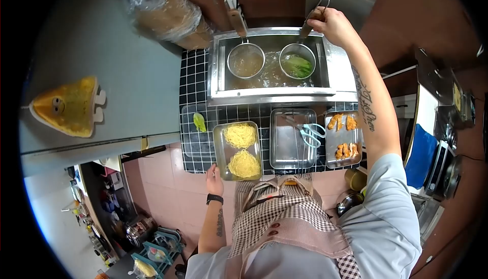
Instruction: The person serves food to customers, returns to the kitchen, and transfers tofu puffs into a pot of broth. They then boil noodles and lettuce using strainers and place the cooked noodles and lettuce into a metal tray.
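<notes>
My right hand (329, 24) is closed on the handle of a strainer basket (298, 61) at the upper right. Green leaves (299, 66) lie in that basket, which sits in the water of a metal cooker (269, 95). A second strainer basket (246, 61) stands to its left with cloudy water inside. My left hand (214, 178) is at the lower left corner of a metal tray (221, 126) with two nests of yellow noodles (241, 135); its fingers look loosely apart and hold nothing, and whether they touch the tray is unclear.
A tray (281, 159) holds light-blue scissors (311, 134). Right of it, another tray (329, 162) holds browned food pieces (351, 122). A single green leaf (199, 122) lies in a clear tray (189, 144) at the left. Plastic-wrapped cardboard (162, 14) stands behind the counter.
</notes>
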{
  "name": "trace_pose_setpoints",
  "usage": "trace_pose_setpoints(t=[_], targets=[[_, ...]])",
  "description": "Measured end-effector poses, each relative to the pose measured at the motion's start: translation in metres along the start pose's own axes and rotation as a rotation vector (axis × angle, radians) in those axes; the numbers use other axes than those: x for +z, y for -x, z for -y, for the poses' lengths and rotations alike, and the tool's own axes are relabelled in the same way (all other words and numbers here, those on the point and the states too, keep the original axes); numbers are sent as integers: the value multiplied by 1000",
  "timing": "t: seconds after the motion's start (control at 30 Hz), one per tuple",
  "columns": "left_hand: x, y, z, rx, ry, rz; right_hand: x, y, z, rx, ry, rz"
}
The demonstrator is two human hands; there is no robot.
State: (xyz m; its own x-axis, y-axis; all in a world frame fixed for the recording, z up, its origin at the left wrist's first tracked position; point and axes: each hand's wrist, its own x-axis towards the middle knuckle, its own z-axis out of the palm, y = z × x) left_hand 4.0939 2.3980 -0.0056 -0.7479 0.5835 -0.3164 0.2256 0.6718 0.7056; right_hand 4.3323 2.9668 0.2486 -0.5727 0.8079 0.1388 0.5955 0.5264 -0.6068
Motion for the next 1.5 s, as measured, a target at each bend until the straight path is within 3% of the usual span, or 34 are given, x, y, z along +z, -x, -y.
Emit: trace_pose_setpoints(t=[0.13, 0.23, 0.27, 0.37, 0.4, 0.43, 0.5, 0.57, 0.63, 0.77, 0.87, 1.0, 1.1, 1.2, 1.23, 1.3, 1.33, 1.43, 1.5], targets=[[-4, 12, 19, -31, 27, 2, 26, -1, -19, 72, -226, -60], [-11, 16, 26, -52, 32, 19, 22, 34, -8, -141, 82, -493], [-13, 16, 28, -55, 30, 29, 12, 64, 17, -41, 24, -535], [-18, 22, 33, -43, 21, 43, 43, 163, 13, -19, -298, -657], [-19, 19, 33, -36, 7, 49, 64, 205, 6, 220, -274, -493], [-19, 16, 30, -21, -1, 45, 88, 237, 5, 242, -198, -371], [-21, 11, 25, -10, 27, 67, 147, 302, -19, 456, -33, 103], [-23, 6, 34, 44, 58, 85, 197, 356, -18, 492, 116, 305], [-26, -1, 37, 63, 29, 113, 235, 384, -10, 446, 289, 322], [-34, -13, 20, 159, -7, 75, 269, 402, -19, 561, 204, 337], [-43, -22, -49, 351, 27, 22, 211, 403, 2, 577, 263, 357], [-43, -49, -180, 696, 153, 48, 102, 399, 27, 653, 263, 635], [-25, -69, -295, 900, 315, 154, 21, 365, 66, 636, 201, 588], [30, -114, -395, 807, 532, 352, -11, 346, 68, 477, 164, 365], [49, -128, -426, 748, 578, 429, -18, 338, 72, 539, 130, 368], [93, -164, -470, 671, 515, 432, -24, 334, 78, 442, 181, 305], [114, -181, -484, 635, 502, 437, -18, 339, 69, 371, 179, 255], [154, -224, -507, 649, 525, 582, -23, 347, 68, 449, 23, 292], [147, -200, -525, 690, 412, 589, -17, 365, 53, 493, -19, 289]])
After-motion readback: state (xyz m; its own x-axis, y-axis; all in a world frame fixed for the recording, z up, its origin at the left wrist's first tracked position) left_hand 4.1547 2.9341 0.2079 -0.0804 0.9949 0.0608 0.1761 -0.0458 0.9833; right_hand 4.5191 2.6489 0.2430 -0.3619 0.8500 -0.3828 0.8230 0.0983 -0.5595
